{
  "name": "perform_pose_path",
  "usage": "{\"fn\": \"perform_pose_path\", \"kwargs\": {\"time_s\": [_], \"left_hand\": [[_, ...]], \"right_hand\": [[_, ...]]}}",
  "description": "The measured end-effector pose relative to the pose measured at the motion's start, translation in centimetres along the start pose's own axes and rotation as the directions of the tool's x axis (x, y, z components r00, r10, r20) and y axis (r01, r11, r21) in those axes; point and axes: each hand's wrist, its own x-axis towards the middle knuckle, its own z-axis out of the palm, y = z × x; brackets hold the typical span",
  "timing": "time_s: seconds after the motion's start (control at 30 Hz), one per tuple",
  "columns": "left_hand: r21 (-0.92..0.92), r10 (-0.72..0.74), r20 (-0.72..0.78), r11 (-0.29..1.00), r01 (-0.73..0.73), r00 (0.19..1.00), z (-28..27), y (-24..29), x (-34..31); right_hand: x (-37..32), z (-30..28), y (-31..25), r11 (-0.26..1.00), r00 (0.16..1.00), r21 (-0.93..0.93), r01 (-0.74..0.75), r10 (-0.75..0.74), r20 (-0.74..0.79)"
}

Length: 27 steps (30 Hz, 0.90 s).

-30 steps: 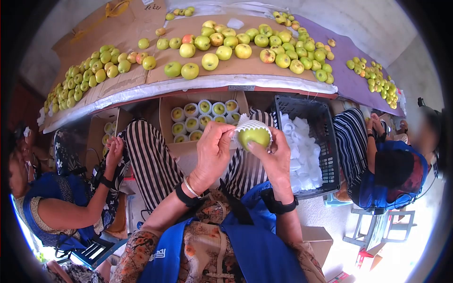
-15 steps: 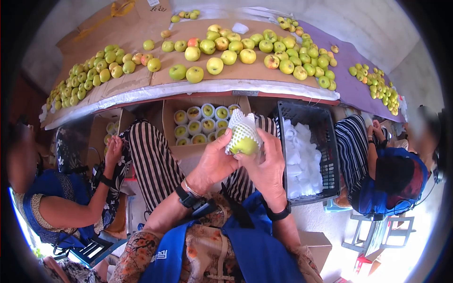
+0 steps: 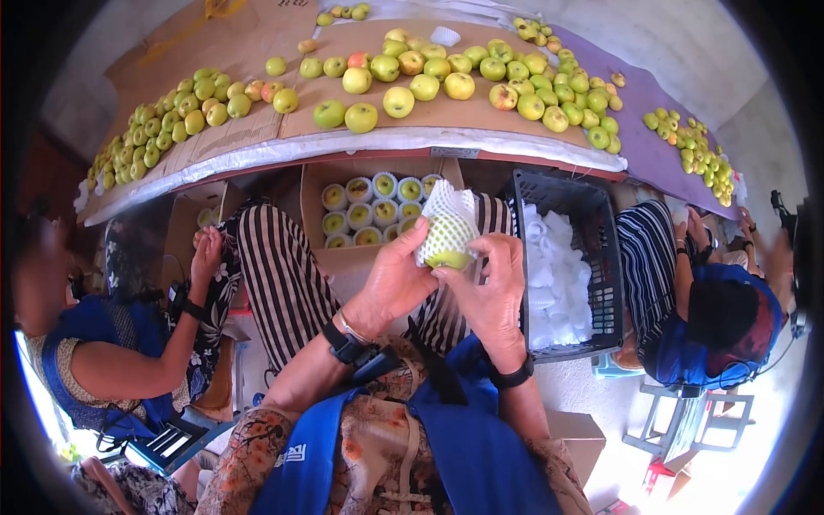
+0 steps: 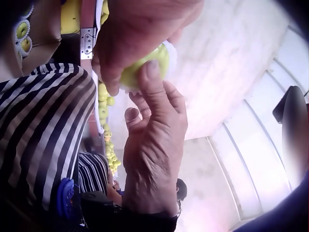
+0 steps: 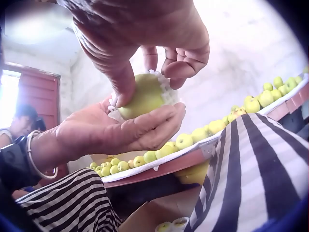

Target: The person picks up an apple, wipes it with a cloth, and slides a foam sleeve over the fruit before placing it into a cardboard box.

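A green apple (image 3: 448,260) sits partly inside a white foam net sleeve (image 3: 451,213), in front of my lap. My left hand (image 3: 395,287) holds it from the left, with the fingers along its side in the right wrist view. From the other side my right hand (image 3: 493,300) has its thumb on the bare end of the apple (image 5: 142,99). The other fingers of the right hand (image 5: 149,29) bend over towards the edge of the net. The loose end of the sleeve stands up past the apple in the head view.
Many loose apples (image 3: 398,101) lie on the cardboard-covered table (image 3: 249,136). Under it stand a carton (image 3: 313,245) of netted apples and a black crate (image 3: 608,296) of white foam nets (image 3: 549,275). A seated person is on either side, at left (image 3: 137,369) and right (image 3: 730,326).
The apple has turned from upright in its net to net end up, and now sits lower and nearer my left hand. My right fingers have moved from round the apple to its right edge.
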Motion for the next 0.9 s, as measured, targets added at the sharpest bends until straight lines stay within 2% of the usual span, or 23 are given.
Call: {"fn": "perform_pose_path", "kwargs": {"time_s": [0.13, 0.23, 0.33, 0.43, 0.53, 0.63, 0.73, 0.9], "left_hand": [[0.058, 0.018, 0.004, 0.998, -0.018, 1.0, 0.0, -0.1, 0.0], [0.138, 0.043, -0.051, 0.99, -0.036, 0.998, 0.2, -0.2, 0.1], [0.085, 0.046, -0.069, 0.996, -0.04, 0.997, 0.5, -0.2, -0.1], [0.084, 0.068, -0.062, 0.995, -0.062, 0.996, 0.6, -0.4, -0.1], [0.147, 0.073, -0.079, 0.987, -0.06, 0.994, 0.5, -0.5, -0.1], [0.114, 0.033, -0.026, 0.993, -0.03, 0.999, 0.1, -0.6, -0.1], [0.086, 0.04, -0.052, 0.996, -0.036, 0.998, 0.5, -0.6, -0.1], [0.128, 0.06, 0.0, 0.99, -0.059, 0.998, 0.4, -0.5, 0.0]], "right_hand": [[-0.1, 0.3, 0.3, 0.997, 0.998, 0.055, -0.057, 0.058, -0.009], [-0.2, 0.1, 0.0, 0.975, 0.981, 0.112, -0.193, 0.192, 0.016], [-0.1, 0.5, 0.5, 0.972, 0.989, 0.199, -0.121, 0.134, -0.056], [0.3, 0.3, 0.1, 0.995, 0.996, 0.095, -0.04, 0.048, -0.081], [-0.1, 0.5, 0.4, 0.982, 0.99, 0.141, -0.127, 0.133, -0.035], [-0.4, 0.8, 0.9, 0.953, 0.983, 0.253, -0.166, 0.18, -0.033], [-0.6, 0.9, 1.0, 0.942, 0.98, 0.286, -0.175, 0.194, -0.039], [-0.9, 1.2, 1.1, 0.931, 0.968, 0.28, -0.235, 0.25, -0.021]]}}
